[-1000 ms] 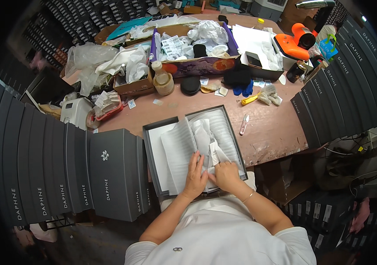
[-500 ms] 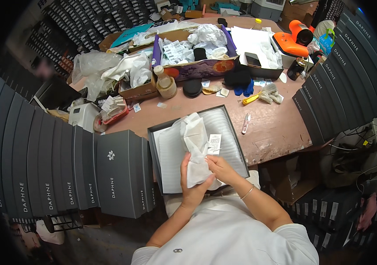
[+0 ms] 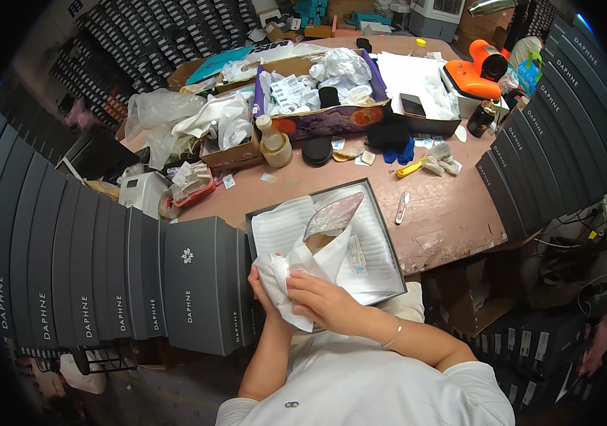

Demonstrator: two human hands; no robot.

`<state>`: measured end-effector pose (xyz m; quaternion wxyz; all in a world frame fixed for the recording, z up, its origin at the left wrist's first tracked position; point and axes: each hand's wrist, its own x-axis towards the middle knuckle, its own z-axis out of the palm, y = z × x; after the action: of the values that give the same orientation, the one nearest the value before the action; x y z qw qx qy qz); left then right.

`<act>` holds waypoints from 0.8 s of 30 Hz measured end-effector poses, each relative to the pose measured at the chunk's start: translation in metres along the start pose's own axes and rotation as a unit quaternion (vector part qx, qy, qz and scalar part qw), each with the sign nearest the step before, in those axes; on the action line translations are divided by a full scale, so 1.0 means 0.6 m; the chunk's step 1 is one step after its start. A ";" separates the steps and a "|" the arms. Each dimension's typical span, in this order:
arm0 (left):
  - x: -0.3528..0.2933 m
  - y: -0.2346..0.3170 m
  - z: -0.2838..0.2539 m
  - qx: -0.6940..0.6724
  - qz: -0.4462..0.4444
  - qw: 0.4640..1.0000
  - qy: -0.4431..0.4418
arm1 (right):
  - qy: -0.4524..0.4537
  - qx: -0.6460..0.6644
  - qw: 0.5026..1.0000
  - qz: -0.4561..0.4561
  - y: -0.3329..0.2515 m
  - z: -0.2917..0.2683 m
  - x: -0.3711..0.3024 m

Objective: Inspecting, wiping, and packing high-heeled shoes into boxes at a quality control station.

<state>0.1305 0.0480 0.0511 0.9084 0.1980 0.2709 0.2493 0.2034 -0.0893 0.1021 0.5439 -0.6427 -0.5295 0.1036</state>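
On the surface, the dark box lies open, lined with foam sheet. Over it, the white paper, closed half a second ago, has parted at the far end, so a glittery pointed shoe is partly unwrapped. Left hand and right hand both hold the paper's near end.

Open box in front of me on the table. Shoe over it, my left hand under, right hand on the wrapping. Box stacks left and right. Snips just right of the open box; bottle and carton behind.
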 end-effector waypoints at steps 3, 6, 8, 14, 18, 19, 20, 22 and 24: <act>0.020 0.016 -0.004 0.023 0.063 0.997 0.022 | 0.086 -0.223 0.969 -0.060 0.012 -0.110 0.011; 0.058 0.020 -0.069 0.224 0.229 0.943 -0.093 | -0.030 -0.361 0.932 -0.031 0.046 -0.199 0.045; 0.058 0.018 -0.019 0.206 0.165 0.963 -0.056 | -0.080 -0.318 0.945 -0.014 0.080 -0.222 0.045; 0.066 -0.004 0.126 0.372 0.069 0.911 -0.166 | -0.006 -0.270 0.961 0.060 0.083 -0.213 -0.025; 0.124 0.007 0.091 0.589 0.136 0.774 -0.190 | 0.161 -0.263 0.933 0.187 0.138 -0.223 -0.073; 0.132 0.032 0.058 0.635 0.152 0.740 -0.164 | 0.199 -0.253 0.925 0.200 0.154 -0.217 -0.065; 0.171 0.016 0.045 0.688 0.142 0.688 -0.180 | 0.250 -0.216 0.911 0.247 0.151 -0.241 -0.093; 0.214 0.034 -0.033 0.768 0.111 0.610 -0.159 | 0.297 -0.116 0.900 0.297 0.143 -0.268 -0.103; 0.242 0.056 -0.114 0.827 0.052 0.539 -0.149 | 0.293 -0.074 0.914 0.269 0.129 -0.276 -0.100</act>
<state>0.1839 0.1716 -0.0424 0.3533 0.9096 0.2068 -0.0717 0.3397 -0.2224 0.0771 0.5770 -0.8009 -0.1595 0.0137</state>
